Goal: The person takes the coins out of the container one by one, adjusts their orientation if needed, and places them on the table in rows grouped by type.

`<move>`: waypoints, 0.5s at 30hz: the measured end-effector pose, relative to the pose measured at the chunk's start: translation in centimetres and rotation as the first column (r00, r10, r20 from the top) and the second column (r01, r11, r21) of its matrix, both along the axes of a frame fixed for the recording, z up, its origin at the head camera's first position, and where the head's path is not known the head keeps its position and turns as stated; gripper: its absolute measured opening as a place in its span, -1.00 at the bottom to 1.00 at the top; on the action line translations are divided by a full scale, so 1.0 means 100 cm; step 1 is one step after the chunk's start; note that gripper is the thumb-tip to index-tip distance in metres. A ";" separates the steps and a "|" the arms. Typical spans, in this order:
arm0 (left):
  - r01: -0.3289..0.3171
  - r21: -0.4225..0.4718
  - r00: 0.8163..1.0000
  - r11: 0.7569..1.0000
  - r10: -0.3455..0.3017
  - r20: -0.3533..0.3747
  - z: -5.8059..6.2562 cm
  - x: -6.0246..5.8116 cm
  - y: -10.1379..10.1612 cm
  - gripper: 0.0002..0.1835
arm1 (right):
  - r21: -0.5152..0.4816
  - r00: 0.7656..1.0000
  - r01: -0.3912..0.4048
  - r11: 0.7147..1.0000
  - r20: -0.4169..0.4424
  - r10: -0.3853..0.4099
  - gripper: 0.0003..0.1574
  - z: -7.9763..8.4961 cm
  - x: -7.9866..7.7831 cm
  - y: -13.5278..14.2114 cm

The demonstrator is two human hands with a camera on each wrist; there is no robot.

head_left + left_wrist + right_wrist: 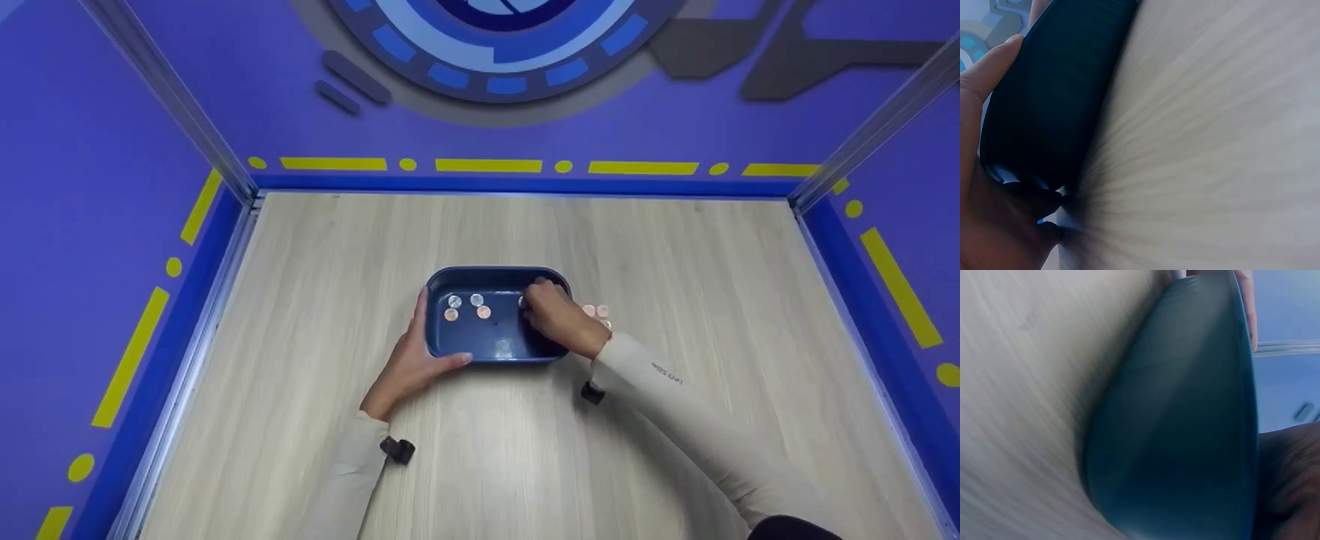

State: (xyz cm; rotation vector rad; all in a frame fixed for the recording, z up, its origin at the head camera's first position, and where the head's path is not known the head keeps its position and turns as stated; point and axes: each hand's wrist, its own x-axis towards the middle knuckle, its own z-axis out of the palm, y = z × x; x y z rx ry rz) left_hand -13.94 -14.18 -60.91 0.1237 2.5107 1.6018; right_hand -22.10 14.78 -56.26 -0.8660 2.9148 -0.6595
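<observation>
A dark blue rectangular tray (495, 274) with raised walls sits on the table. My left hand (412, 355) holds its left end, thumb along the front rim and fingers against the left side; the left wrist view shows the thumb (1002, 62) at the rim. Inside lie two silvery coins, one left (454, 301) and one right (477, 299), with two copper coins, one left (451, 315) and one right (484, 312), below them. My right hand (559, 311) reaches over the right wall, fingers curled down, pinching a silvery coin (522, 301) partly hidden by them.
Several copper-coloured coins (596, 310) lie on the wooden table (510, 442) just right of the tray, partly behind the right wrist. Blue panels (495, 142) with yellow marks stand along the table's back and both sides.
</observation>
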 end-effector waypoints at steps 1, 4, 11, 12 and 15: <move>0.000 -0.002 1.000 1.000 0.000 0.002 0.000 0.000 0.000 0.56 | 0.004 1.000 -0.009 1.000 0.007 0.009 -0.71 0.000 0.001 0.000; 0.002 -0.009 1.000 1.000 -0.002 0.004 0.001 0.000 0.000 0.57 | -0.013 0.997 -0.057 0.998 0.043 0.058 -0.89 -0.003 0.000 0.000; 0.004 -0.024 1.000 1.000 -0.004 -0.006 0.001 0.000 0.000 0.59 | -0.129 0.979 -0.175 0.976 0.085 0.186 -0.89 -0.008 -0.001 -0.003; 0.004 -0.023 1.000 1.000 -0.004 -0.006 0.001 0.000 0.000 0.59 | -0.146 0.978 -0.171 0.974 0.095 0.185 -0.89 -0.009 -0.002 -0.004; 0.007 -0.019 1.000 1.000 -0.007 -0.009 0.001 0.000 0.000 0.60 | -0.185 0.980 -0.148 0.972 0.103 0.169 -0.87 -0.013 -0.004 -0.005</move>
